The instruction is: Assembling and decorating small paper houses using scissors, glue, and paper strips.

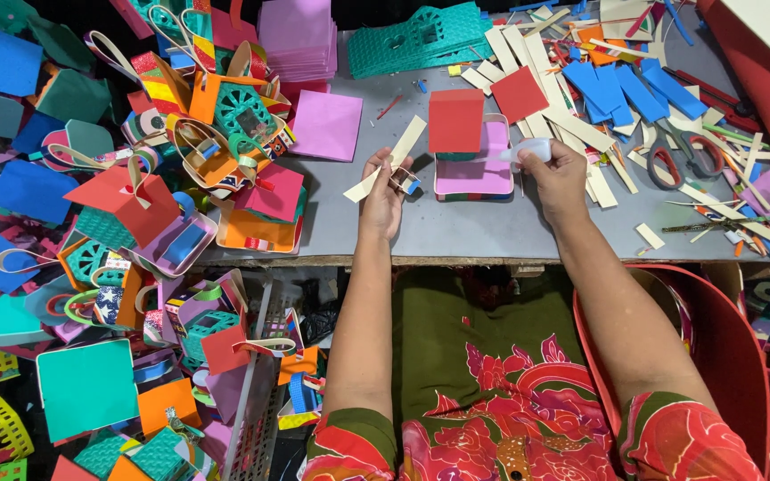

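Foam scraps (572, 125) and scissors (679, 153) crowded the desk (492, 232). A pink tray (474, 174) sat between the hands. The left hand (383, 191) fingers pinched a cream strip (387, 158); the right hand (559, 174) gripped a small glue bottle (528, 151).

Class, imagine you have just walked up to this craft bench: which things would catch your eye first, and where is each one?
First, the heap of bright foam baskets spilling over the left side. At the middle of the grey table, the left hand holds a cream strip, and the right hand a small white bottle beside a pink tray with a red lid. Cream and blue strips and red-handled scissors lie to the right.
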